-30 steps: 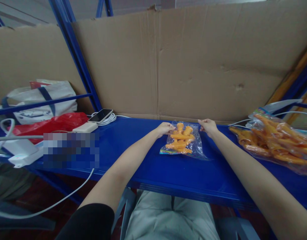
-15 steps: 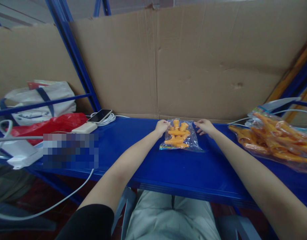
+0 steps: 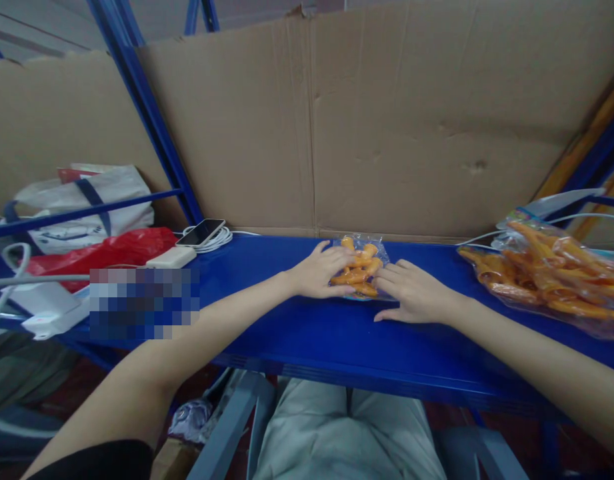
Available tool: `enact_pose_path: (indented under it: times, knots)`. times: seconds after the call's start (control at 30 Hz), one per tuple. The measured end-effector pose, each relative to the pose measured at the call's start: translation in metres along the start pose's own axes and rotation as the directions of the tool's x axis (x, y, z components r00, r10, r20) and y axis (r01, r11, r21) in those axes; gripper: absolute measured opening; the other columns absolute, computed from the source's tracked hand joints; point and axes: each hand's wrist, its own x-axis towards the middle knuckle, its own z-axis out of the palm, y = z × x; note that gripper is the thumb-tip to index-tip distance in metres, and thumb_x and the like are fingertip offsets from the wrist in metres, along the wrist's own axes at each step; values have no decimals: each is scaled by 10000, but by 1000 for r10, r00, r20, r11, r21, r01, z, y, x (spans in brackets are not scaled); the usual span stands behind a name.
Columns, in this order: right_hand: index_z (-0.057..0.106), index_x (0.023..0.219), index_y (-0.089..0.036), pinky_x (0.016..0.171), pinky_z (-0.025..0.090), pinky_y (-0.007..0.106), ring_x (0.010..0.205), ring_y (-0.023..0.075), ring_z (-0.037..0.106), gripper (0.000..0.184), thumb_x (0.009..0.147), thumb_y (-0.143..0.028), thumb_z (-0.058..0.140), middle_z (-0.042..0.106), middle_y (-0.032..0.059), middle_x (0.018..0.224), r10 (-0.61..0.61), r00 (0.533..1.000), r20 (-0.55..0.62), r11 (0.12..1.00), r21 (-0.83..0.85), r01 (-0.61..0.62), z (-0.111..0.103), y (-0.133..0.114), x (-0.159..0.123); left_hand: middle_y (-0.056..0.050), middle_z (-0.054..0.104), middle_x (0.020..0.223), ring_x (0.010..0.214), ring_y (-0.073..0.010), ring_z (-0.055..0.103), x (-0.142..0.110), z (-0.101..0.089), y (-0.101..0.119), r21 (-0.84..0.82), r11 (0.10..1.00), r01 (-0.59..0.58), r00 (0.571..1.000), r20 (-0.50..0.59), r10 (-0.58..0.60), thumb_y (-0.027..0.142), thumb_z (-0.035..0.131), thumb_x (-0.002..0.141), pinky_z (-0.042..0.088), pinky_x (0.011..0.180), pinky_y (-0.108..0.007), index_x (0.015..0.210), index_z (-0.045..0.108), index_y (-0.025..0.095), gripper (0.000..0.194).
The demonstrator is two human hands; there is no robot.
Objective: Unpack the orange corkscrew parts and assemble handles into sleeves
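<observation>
A clear plastic bag (image 3: 381,248) lies flat on the blue table (image 3: 307,340), with several orange plastic pieces (image 3: 361,275) inside it. What the pieces are I cannot make out. My left hand (image 3: 323,270) rests over the bag's left side, fingers stretched out across it. On the right side, my right hand (image 3: 411,291) touches the bag with its fingertips, fingers spread and thumb apart. Both hands cover parts of the bag's edges.
More clear bags of orange pieces (image 3: 547,280) are heaped at the right. Toward the left lie a phone (image 3: 203,232) on a coiled white cable (image 3: 219,241), a red plastic bag (image 3: 109,252) and a white tote bag (image 3: 121,213). A cardboard wall (image 3: 411,133) closes off the back.
Both hands have left the bag's upper corners and come nearer to me and closer together, with fingers now spread over the bag's sides. The bag itself stays in about the same place.
</observation>
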Motion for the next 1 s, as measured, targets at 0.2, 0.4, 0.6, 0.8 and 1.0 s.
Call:
enact_pose_path:
  times: [0.2,0.4,0.6,0.8,1.0]
  knots:
    - [641,901,-178,701,296,337,834,217,571,149,921,-161,494,687,108,908,-32,997,74,985,-166,44,3,7,-8,-105,455,1543,1456,-329,342,-21,7,-5,184,976,-114,974,212,73,395,709,791,180,1192,-504,1433,503,319,680]
    - [641,856,-170,699,325,317,780,201,587,217,899,-114,435,685,103,836,165,984,65,984,-79,-160,5,21,-3,-96,352,1607,1428,-257,405,-7,7,-30,504,856,-115,976,217,4,179,497,894,360,1088,-402,1525,375,286,652]
    - [672,904,-186,673,388,285,788,199,637,249,875,-134,430,724,81,883,406,913,28,911,74,-407,7,40,13,-86,335,1614,1196,-236,625,7,4,-32,672,740,-3,981,147,-129,307,425,985,489,930,-346,1547,330,308,570]
    - [722,916,-197,705,458,298,863,224,663,220,881,-227,507,733,82,919,599,796,-91,798,153,-583,7,64,35,-21,449,1556,1334,-192,532,23,-8,-50,426,893,149,986,5,-167,404,292,1032,461,1047,-314,1516,382,295,504]
    - [764,936,-222,802,515,372,929,267,678,201,864,-271,583,738,93,941,792,579,-193,610,231,-758,-2,99,71,-126,680,1280,1234,-277,612,66,-17,-58,92,898,429,884,-249,-397,489,320,1021,506,995,-357,1338,592,168,527]
